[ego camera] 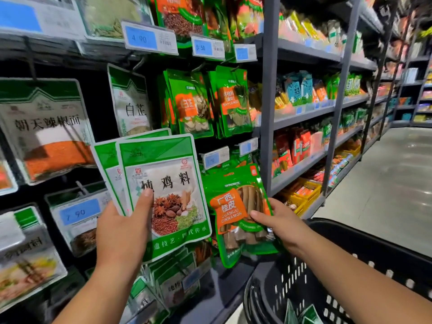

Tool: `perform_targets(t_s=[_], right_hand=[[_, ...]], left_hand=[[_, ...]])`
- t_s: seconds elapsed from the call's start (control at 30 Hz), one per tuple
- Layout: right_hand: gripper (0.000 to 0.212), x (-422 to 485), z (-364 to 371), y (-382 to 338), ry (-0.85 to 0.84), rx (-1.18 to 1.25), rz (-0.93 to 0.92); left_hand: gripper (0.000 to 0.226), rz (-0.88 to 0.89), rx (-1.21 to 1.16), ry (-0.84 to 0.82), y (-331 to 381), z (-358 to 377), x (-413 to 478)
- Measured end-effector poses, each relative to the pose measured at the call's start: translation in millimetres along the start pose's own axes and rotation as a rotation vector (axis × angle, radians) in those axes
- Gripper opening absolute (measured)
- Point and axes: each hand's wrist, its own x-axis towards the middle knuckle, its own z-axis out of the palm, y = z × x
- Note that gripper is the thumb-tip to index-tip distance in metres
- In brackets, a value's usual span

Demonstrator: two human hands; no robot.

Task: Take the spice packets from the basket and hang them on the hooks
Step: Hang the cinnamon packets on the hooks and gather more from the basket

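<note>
My left hand (120, 232) grips a fanned stack of white-and-green spice packets (168, 183), thumb across the front one, held up before the hook wall. My right hand (278, 220) pinches the lower right side of a green cinnamon packet (236, 206) with an orange label; whether that packet hangs on a hook is hidden. The black plastic basket (350, 265) sits at the lower right under my right forearm, with the green tips of more packets (304, 315) showing inside.
Hooks carry hanging spice packets: chili powder (49, 132) at left, a white packet (131, 101) above my left hand, green packets (194, 104) to its right. Blue price tags (149, 38) line the hook ends. Grey shelving (304, 113) and aisle floor (385, 178) run right.
</note>
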Motion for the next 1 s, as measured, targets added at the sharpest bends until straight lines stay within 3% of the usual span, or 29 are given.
perform_targets(t_s=[0.37,0.5,0.67,0.8,0.93,1.0], right_hand=[[0.039,60.5,33.9,12.3,-0.108,0.064,0.040],[0.042,70.4,41.0,13.5,-0.127,0.097,0.024],[0.048,79.7,42.7,15.6,-0.124,0.087,0.017],[0.034,81.9,41.0,18.2,-0.105,0.095,0.045],[0.033,78.8,36.8,17.3,-0.062,0.127,0.058],[0.025,77.2,35.8,12.9,-0.047,0.138,0.063]], left_hand=[[0.029,0.058,0.028,0.084,-12.7,14.9,29.2],[0.042,0.062,0.044,0.080,-15.4,12.7,32.8],[0.031,0.069,0.024,0.065,-14.2,12.0,34.0],[0.010,0.061,-0.005,0.058,-14.4,13.1,34.8],[0.012,0.055,-0.023,0.063,-14.8,12.4,35.1],[0.031,0.051,-0.027,0.051,-14.8,11.7,34.1]])
